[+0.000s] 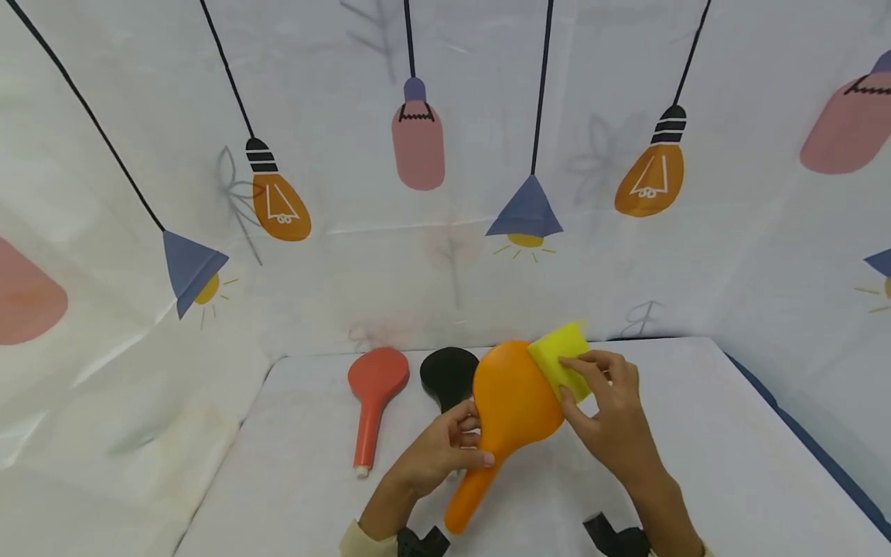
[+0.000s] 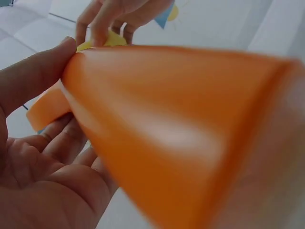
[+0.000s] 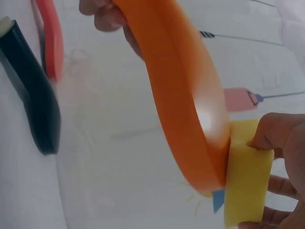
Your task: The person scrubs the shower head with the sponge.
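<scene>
An orange paddle (image 1: pixel 517 396) with a round, thick head and a tapering handle is raised over the table, head up and tilted. My left hand (image 1: pixel 440 455) grips it where the head narrows to the handle, thumb on the near side. Between the thumb and fingers of my right hand (image 1: pixel 616 418) is a yellow sponge (image 1: pixel 560 357). In the right wrist view the sponge (image 3: pixel 247 174) lies flat against the rim of the orange paddle (image 3: pixel 190 114). The left wrist view shows the orange handle (image 2: pixel 157 119) large and close, with the sponge (image 2: pixel 112 40) partly hidden behind it.
On the white table (image 1: pixel 299 464), a red paddle (image 1: pixel 379 379) lies left of the hands. A black paddle (image 1: pixel 448 374) lies beside it, partly behind the orange one and my left hand. A white sheet printed with lamps (image 1: pixel 473 286) hangs behind the table.
</scene>
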A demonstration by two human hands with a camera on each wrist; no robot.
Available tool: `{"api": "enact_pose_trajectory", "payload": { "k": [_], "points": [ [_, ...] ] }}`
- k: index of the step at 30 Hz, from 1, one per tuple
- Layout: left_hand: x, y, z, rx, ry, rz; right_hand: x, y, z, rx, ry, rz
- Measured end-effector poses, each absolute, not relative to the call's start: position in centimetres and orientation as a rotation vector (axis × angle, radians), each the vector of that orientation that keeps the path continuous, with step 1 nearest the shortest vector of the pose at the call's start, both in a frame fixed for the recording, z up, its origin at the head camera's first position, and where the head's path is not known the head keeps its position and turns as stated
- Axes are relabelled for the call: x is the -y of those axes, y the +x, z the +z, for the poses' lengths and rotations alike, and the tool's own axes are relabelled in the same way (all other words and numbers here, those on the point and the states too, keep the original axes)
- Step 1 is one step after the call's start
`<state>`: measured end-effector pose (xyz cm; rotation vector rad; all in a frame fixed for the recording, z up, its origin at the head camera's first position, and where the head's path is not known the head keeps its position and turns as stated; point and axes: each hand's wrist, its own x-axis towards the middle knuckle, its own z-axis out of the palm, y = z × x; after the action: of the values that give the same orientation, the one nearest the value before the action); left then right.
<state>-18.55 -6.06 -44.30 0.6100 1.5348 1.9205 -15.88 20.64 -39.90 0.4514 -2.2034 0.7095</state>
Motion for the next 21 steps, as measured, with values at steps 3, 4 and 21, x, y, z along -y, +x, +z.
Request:
{"api": "enact_pose_trajectory", "payload": {
  "k": [3, 4, 21],
  "points": [
    [6.0, -17.8, -44.7, -1.525, 0.544, 1.927, -19.1, -14.6, -40.5, 2.221, 0.547, 0.64],
    [6.0, -17.6, -44.9, -1.52, 0.525, 1.93, -18.6, -14.1, -40.7, 2.232, 0.579, 0.616],
    [6.3, -18.2, -43.7, -1.623, 0.577, 1.986, -16.3, -14.0, -39.8, 2.15, 0.862, 0.518]
  ]
}}
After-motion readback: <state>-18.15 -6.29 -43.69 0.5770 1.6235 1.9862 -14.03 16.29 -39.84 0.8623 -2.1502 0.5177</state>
